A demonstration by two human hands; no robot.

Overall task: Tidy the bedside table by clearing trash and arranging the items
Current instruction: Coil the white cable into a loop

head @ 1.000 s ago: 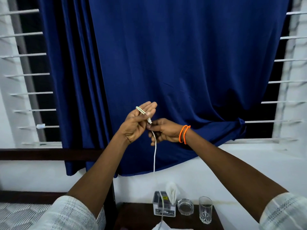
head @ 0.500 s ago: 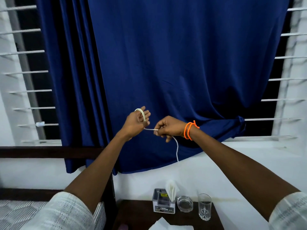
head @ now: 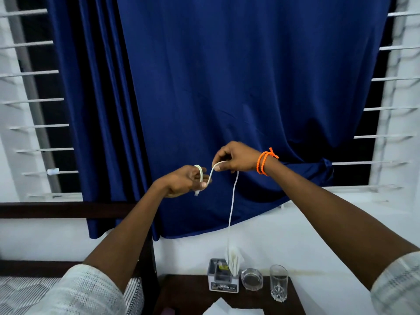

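I hold a white cable (head: 232,205) up in front of the blue curtain. My left hand (head: 181,181) is closed on its end, with a loop wound around the fingers. My right hand (head: 235,158), with an orange wristband, pinches the cable a little to the right and higher. From there the rest hangs straight down toward the dark bedside table (head: 188,296). On the table stand a white tissue holder (head: 222,279), a glass ashtray (head: 251,279) and a drinking glass (head: 279,281). White paper (head: 227,310) lies at its front edge.
The blue curtain (head: 227,98) covers a barred window behind my hands. A dark bed headboard (head: 56,209) and striped bedding (head: 20,292) are at the left. A white wall and sill run behind the table.
My right hand rose and moved right, drawing the cable up from my left hand. My left hand dropped slightly with the loop still on its fingers. The hanging length is now longer.
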